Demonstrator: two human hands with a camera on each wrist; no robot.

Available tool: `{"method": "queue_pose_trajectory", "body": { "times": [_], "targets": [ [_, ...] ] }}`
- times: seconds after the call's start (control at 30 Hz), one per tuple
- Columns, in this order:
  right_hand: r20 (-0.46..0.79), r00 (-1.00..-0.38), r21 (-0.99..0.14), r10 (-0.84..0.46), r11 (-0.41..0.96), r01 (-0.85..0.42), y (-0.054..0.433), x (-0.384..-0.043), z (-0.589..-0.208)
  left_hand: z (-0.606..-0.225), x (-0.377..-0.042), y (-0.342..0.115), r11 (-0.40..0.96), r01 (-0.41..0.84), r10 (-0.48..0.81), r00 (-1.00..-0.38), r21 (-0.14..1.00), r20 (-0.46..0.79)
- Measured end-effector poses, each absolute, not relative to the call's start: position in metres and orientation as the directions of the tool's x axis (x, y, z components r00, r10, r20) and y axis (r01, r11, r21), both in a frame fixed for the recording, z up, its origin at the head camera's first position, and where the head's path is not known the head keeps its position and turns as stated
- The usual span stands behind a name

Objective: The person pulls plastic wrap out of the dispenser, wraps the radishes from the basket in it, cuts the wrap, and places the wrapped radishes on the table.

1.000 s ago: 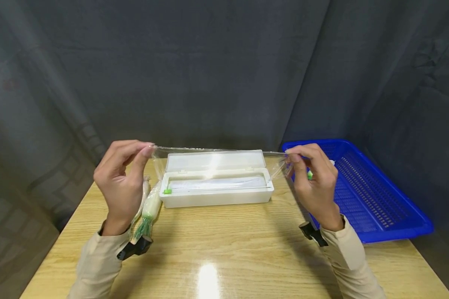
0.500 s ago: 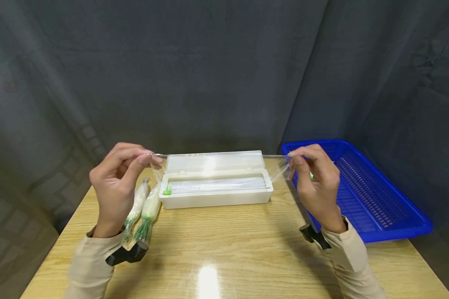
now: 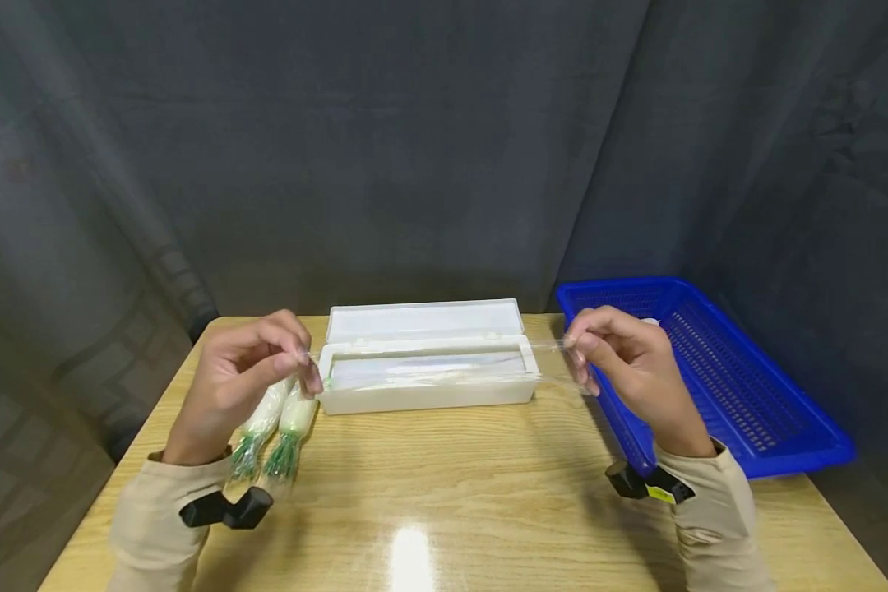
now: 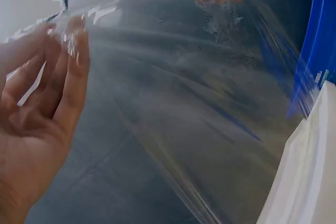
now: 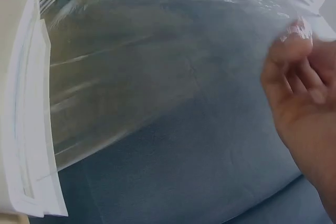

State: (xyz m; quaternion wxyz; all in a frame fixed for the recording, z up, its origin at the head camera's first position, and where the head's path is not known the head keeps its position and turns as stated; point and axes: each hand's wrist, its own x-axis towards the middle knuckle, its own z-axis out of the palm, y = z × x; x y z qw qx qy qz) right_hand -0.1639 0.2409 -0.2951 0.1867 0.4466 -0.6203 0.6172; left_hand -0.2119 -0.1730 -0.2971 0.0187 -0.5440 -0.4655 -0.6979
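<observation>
My left hand [image 3: 240,386] pinches one corner of a clear sheet of cling film [image 4: 178,93]. At the other corner, the thumb and fingers of my right hand [image 3: 629,366] pinch it too. Between the two hands the film is stretched wide, and it runs back to a white cling film dispenser [image 3: 429,400] whose lid [image 3: 425,321] stands up behind it. In the left wrist view the sheet shows long creases. Beside my left wrist lie two film-wrapped white radishes [image 3: 298,413] with green stems, partly covered by that hand.
A blue plastic basket [image 3: 792,462] stands on the right of the wooden table [image 3: 429,485], behind my right hand, with a small white thing [image 3: 649,321] showing in it. A dark grey curtain [image 3: 414,148] hangs behind the table.
Both hands have come down with the film, from the level of the raised lid to nearer the dispenser's body. More of the radishes came into view as the left hand shifted left.
</observation>
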Motion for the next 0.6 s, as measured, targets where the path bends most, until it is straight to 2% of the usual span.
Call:
{"method": "queue_pose_trajectory", "body": {
  "times": [0.2, 0.33, 0.43, 0.6],
  "targets": [
    [0.671, -0.499, -0.686, -0.548, -0.204, -0.699, 0.254, -0.162, -0.301, -0.305, -0.218, -0.182, -0.567, 0.433, 0.654, -0.282, 0.701, 0.702],
    [0.597, -0.426, -0.722, -0.68, -0.224, -0.655, 0.26, -0.163, -0.304, -0.309, -0.218, -0.184, -0.553, 0.384, 0.732, -0.199, 0.739, 0.652],
    [0.551, -0.377, -0.742, -0.744, -0.23, -0.63, 0.262, -0.164, -0.306, -0.311, -0.218, -0.183, -0.541, 0.36, 0.772, -0.145, 0.76, 0.618],
    [0.484, -0.346, -0.77, -0.804, -0.203, -0.605, 0.262, -0.164, -0.307, -0.315, -0.214, -0.18, -0.51, 0.336, 0.818, -0.094, 0.792, 0.567]
  ]
}}
